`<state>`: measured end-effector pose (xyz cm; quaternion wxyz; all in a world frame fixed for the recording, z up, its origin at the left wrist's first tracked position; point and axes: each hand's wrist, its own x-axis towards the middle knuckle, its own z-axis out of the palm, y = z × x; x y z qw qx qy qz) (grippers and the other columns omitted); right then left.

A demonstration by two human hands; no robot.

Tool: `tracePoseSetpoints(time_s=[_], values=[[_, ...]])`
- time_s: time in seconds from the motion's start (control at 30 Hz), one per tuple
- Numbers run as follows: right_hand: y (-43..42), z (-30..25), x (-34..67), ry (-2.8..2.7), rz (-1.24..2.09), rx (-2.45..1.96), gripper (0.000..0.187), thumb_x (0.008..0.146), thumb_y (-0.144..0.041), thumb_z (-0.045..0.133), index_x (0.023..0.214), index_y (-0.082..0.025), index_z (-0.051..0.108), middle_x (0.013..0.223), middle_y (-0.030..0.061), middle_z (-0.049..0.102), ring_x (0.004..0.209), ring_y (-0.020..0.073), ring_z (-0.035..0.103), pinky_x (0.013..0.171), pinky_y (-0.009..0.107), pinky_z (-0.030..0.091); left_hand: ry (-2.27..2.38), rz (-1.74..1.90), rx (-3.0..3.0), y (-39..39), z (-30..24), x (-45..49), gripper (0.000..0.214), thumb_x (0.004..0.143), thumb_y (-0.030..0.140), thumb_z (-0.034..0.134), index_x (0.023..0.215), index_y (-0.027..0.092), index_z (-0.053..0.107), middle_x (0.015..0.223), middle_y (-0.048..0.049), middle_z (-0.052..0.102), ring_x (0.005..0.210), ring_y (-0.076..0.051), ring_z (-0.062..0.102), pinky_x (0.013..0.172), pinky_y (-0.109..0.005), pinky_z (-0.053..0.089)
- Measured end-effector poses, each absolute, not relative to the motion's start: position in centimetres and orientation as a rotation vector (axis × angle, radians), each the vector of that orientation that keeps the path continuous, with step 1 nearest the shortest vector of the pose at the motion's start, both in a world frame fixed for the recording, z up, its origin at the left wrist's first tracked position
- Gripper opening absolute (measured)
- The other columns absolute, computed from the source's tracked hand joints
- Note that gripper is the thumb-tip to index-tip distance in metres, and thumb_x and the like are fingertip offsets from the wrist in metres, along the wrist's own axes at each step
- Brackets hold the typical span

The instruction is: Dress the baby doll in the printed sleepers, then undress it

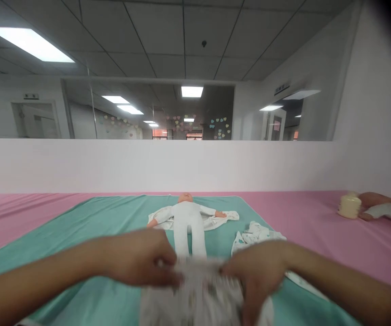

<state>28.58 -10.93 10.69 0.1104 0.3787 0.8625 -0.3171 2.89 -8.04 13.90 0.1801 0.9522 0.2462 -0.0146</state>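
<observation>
My left hand (144, 258) is closed on the upper left edge of small printed baby pants (198, 299), which have a gathered top edge. At that edge's right end, my right hand (261, 271) grips the cloth between thumb and fingers. Motion blurs both hands and the fabric, and the lower part runs out of view. Beyond them a baby doll (188, 222) lies on its back, its legs toward me and its arms spread. An opened white printed shirt (211, 222) is spread under the doll. Another crumpled printed garment (256, 234) lies behind my right hand.
A teal cloth (114, 226) covers the middle of the pink-covered table (304, 213). At the right stand a cream-coloured jar (349, 206) and part of what looks like another doll (379, 199). A white wall (148, 165) with a large window borders the far edge.
</observation>
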Motion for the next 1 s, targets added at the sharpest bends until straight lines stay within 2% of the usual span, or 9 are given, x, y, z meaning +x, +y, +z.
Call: tracePoseSetpoints(time_s=[0.07, 0.17, 0.23, 0.37, 0.5, 0.77, 0.87, 1.0], values=[[-9.9, 12.7, 29.7, 2.566, -0.753, 1.406, 0.039, 0.065, -0.053, 0.063, 0.087, -0.020, 0.063, 0.076, -0.0016, 0.060, 0.065, 0.0147, 0.055, 0.056, 0.024, 0.039, 0.790, 0.118, 2.761, -7.9, 15.8, 2.2, 0.040, 0.085, 0.040, 0.044, 0.053, 0.016, 0.035, 0.048, 0.0042, 0.029, 0.043, -0.007, 0.025, 0.041, -0.021, 0.020], [-10.2, 14.7, 29.6, 2.558, -0.643, 1.509, 0.043, 0.066, -0.060, 0.058, 0.075, -0.018, 0.061, 0.065, -0.0018, 0.053, 0.056, 0.0117, 0.047, 0.051, 0.024, 0.033, 0.789, 0.127, 2.863, -8.3, 16.5, 1.6, 0.036, 0.082, 0.033, 0.049, 0.053, 0.015, 0.037, 0.048, 0.0045, 0.033, 0.045, -0.006, 0.029, 0.045, -0.020, 0.022], [-11.3, 16.0, 28.6, 2.603, -0.717, 1.450, 0.045, 0.070, -0.063, 0.052, 0.071, -0.018, 0.059, 0.061, -0.0026, 0.049, 0.054, 0.0105, 0.044, 0.050, 0.024, 0.032, 0.766, 0.163, 2.913, -8.9, 16.5, 1.3, 0.032, 0.082, 0.030, 0.051, 0.055, 0.015, 0.040, 0.050, 0.0046, 0.037, 0.046, -0.006, 0.033, 0.046, -0.020, 0.024], [-14.2, 18.8, 25.9, 2.692, -0.903, 1.283, 0.042, 0.078, -0.058, 0.047, 0.070, -0.018, 0.056, 0.062, -0.0037, 0.047, 0.057, 0.0087, 0.042, 0.053, 0.022, 0.032, 0.715, 0.450, 2.979, -10.6, 17.5, 0.5, 0.033, 0.086, 0.032, 0.046, 0.058, 0.016, 0.044, 0.053, 0.0041, 0.040, 0.050, -0.006, 0.036, 0.049, -0.019, 0.026], [-15.7, 20.3, 24.4, 2.703, -0.955, 1.228, 0.044, 0.081, -0.055, 0.044, 0.060, -0.017, 0.050, 0.053, -0.0050, 0.038, 0.051, 0.0071, 0.034, 0.049, 0.022, 0.028, 0.643, 0.415, 3.002, -12.2, 18.3, 0.1, 0.033, 0.084, 0.032, 0.049, 0.056, 0.016, 0.044, 0.050, 0.0045, 0.039, 0.046, -0.006, 0.032, 0.046, -0.020, 0.024], [-15.5, 18.7, 24.6, 2.854, -0.842, 1.321, 0.039, 0.081, -0.052, 0.045, 0.064, -0.018, 0.056, 0.057, -0.0037, 0.045, 0.053, 0.0088, 0.040, 0.048, 0.022, 0.028, 0.670, 0.451, 2.980, -12.9, 16.2, -1.1, 0.034, 0.085, 0.032, 0.046, 0.056, 0.016, 0.043, 0.050, 0.0040, 0.038, 0.047, -0.006, 0.034, 0.046, -0.020, 0.024], [-14.9, 18.7, 24.9, 2.953, -0.653, 1.462, 0.037, 0.082, -0.049, 0.044, 0.066, -0.019, 0.056, 0.057, -0.0036, 0.046, 0.051, 0.0086, 0.039, 0.049, 0.023, 0.028, 0.831, 0.586, 2.946, -11.4, 15.7, -1.8, 0.036, 0.087, 0.033, 0.043, 0.055, 0.016, 0.042, 0.049, 0.0044, 0.037, 0.047, -0.007, 0.033, 0.046, -0.020, 0.023], [-13.5, 18.6, 24.7, 2.961, -0.183, 1.541, 0.035, 0.082, -0.049, 0.046, 0.064, -0.019, 0.055, 0.055, -0.0027, 0.049, 0.052, 0.0096, 0.040, 0.053, 0.025, 0.027, 0.959, 0.599, 2.889, -9.3, 15.7, -1.3, 0.037, 0.085, 0.040, 0.044, 0.056, 0.016, 0.043, 0.052, 0.0042, 0.043, 0.049, -0.008, 0.036, 0.048, -0.021, 0.023]])
